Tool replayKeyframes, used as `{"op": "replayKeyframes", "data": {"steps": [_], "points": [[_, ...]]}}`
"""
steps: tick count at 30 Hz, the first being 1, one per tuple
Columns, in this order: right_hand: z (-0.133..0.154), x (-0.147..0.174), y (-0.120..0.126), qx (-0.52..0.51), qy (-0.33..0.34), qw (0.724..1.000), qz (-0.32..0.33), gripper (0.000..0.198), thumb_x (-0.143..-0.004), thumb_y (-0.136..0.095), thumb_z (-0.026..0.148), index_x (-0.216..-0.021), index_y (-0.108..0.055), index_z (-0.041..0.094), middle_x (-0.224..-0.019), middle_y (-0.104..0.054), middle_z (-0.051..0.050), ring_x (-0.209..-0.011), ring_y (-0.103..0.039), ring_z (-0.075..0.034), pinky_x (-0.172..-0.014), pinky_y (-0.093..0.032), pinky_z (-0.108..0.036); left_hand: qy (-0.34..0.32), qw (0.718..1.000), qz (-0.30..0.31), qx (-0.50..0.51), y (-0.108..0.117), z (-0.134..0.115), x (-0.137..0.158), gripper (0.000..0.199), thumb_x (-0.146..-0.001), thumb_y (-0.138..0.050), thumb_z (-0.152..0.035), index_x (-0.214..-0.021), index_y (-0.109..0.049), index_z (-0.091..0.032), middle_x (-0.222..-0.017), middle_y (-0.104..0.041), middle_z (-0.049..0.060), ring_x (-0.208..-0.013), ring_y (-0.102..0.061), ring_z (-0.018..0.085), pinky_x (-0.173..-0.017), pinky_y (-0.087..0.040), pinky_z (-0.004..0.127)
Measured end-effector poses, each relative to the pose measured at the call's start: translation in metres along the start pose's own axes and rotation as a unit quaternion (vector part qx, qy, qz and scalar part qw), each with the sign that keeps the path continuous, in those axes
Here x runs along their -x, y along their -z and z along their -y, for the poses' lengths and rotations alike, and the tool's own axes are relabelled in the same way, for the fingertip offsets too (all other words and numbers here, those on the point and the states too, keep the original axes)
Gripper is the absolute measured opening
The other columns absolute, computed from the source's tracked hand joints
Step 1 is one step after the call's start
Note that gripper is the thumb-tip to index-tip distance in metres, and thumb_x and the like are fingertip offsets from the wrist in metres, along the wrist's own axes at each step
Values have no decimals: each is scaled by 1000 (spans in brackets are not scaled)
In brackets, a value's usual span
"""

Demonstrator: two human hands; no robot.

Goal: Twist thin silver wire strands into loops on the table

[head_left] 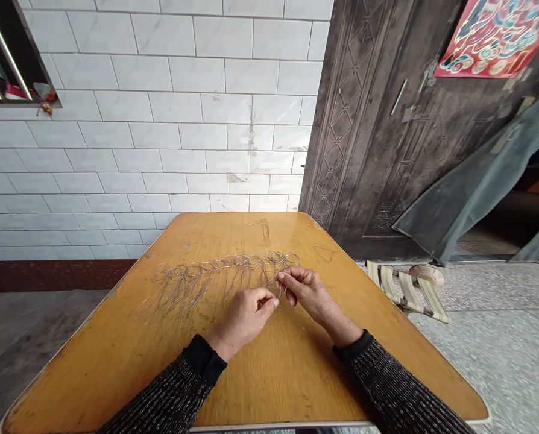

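Both my hands are close together above the middle of the wooden table. Thumb and fingers of my left hand are pinched together on a thin wire. My right hand, just to the right and slightly farther away, pinches the same thin wire between thumb and forefinger. Beyond and left of my hands lies a row of thin wires bent into loops, their straight tails pointing toward me. How the held wire is shaped inside my fingers is hidden.
Near the table's far edge lies a bent wire, and another wire lies at the right. A low stool with woven straps stands on the floor to the right. A white tiled wall and a dark door stand behind.
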State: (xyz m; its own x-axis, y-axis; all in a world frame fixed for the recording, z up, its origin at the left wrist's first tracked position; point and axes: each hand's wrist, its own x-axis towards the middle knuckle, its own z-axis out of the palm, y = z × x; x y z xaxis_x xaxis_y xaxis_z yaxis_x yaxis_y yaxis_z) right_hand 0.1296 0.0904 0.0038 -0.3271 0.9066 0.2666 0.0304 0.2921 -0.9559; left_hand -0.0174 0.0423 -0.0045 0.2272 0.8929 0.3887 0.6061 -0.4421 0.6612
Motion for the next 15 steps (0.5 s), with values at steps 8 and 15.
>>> {"op": "replayKeyframes", "data": {"steps": [8, 15], "points": [[-3, 0, -5, -58, -29, 998, 8, 30, -67, -61, 45, -66, -52, 16, -38, -47, 7, -33, -39, -6, -39, -32, -19, 213, 923, 96, 307, -5, -3, -4, 12, -78, -48, -19, -79, -57, -11, -67, -58, -1, -42, -30, 3, -42, -22, 18], [-1, 2, -6, -58, -52, 997, -7, 31, -69, -60, 45, -63, -48, 17, -41, -53, 4, -35, -45, -7, -40, -38, -21, 227, 895, 116, 366, -7, 2, -3, 14, -76, -55, -25, -78, -55, -11, -68, -58, 0, -43, -38, 2, -42, -27, 16]]}}
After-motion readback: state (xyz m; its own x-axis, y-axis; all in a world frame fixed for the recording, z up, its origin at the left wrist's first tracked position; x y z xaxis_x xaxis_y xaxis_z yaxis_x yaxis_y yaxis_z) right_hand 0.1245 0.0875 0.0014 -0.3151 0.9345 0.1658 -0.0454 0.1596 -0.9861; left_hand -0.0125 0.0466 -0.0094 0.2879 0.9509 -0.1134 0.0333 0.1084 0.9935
